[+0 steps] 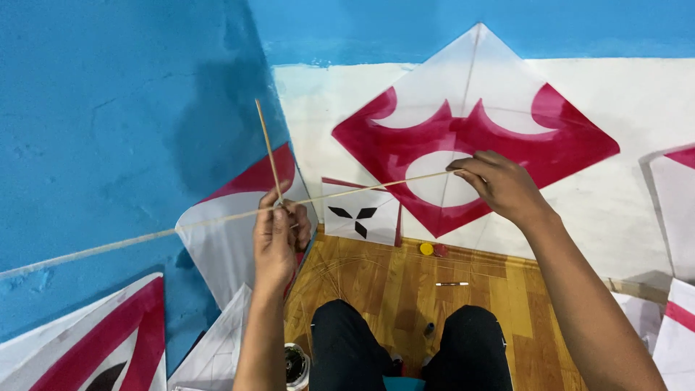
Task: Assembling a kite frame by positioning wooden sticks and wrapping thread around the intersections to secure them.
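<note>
A person's left hand (pixel 279 232) grips two crossed thin sticks (pixel 269 156) while the right hand (pixel 499 185) pinches the long stick's far end, no paper attached yet, finished red-and-white kite (pixel 470 130) leaning just beyond.

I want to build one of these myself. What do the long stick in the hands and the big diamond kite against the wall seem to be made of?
Long stick: probably split bamboo or similar light wood; pale tan, matte, very thin, bowing slightly between the left hand and right hand.
Diamond kite: likely thin paper or tissue; white with red pattern, slightly translucent, spine showing through.
</note>
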